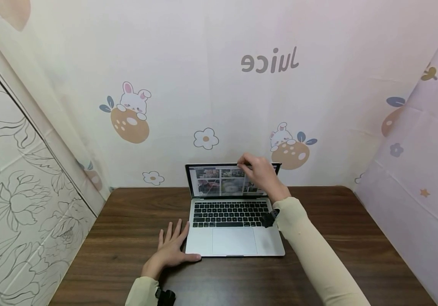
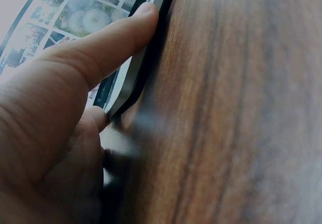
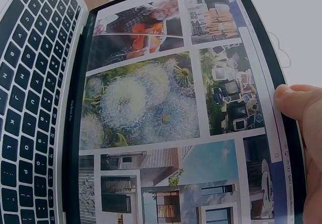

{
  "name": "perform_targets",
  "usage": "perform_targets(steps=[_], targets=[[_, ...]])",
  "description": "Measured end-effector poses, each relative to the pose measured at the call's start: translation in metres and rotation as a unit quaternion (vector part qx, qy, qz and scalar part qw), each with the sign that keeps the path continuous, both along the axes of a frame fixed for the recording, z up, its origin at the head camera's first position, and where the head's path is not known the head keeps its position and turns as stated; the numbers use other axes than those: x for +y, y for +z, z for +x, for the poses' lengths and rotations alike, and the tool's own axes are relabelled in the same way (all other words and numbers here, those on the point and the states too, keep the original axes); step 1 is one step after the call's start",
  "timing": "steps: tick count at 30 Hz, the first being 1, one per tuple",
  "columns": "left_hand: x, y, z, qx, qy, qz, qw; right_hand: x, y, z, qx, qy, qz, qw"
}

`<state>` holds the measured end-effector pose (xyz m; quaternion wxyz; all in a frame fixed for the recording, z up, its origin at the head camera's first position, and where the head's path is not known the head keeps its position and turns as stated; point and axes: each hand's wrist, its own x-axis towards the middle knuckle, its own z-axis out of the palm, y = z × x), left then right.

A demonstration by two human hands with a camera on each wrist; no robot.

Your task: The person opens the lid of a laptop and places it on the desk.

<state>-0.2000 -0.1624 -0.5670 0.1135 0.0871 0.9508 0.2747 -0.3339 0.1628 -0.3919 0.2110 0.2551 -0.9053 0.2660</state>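
Observation:
A silver laptop (image 1: 200, 242) stands open on the wooden table, its screen (image 1: 226, 182) tilted up and lit with a grid of pictures. My right hand (image 1: 260, 172) pinches the screen's top edge, right of its middle; in the right wrist view the thumb (image 3: 286, 97) lies on the black bezel while the other fingers are mostly hidden behind. At the laptop's front left corner rests my left hand (image 1: 170, 250), fingers straight and spread beside the base. Its thumb (image 2: 128, 30) lies straight along the front edge, touching the corner, as the left wrist view shows.
The brown wooden table (image 1: 127, 238) extends to both sides of the laptop. Close behind it hangs a pale curtain (image 1: 234, 106) printed with rabbits and flowers. Black wrist cameras (image 1: 165, 296) sit on both wrists. Side curtains (image 1: 413, 212) flank the table.

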Motion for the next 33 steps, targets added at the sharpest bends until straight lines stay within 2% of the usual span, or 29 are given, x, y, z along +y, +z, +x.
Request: perform_targets(steps=[10, 21, 33], targets=[[-0.001, -0.001, 0.001, -0.003, 0.002, 0.001, 1.0, 0.0, -0.001, -0.005, -0.009, -0.005, 0.004, 0.9999], [0.0, 0.001, 0.0, -0.005, 0.0, 0.001, 1.0, 0.0, -0.002, -0.009, 0.013, -0.001, 0.005, 0.9999], [0.0, 0.001, -0.001, -0.002, 0.001, -0.002, 1.0, 0.0, -0.002, -0.016, 0.018, 0.004, 0.004, 0.9998]])
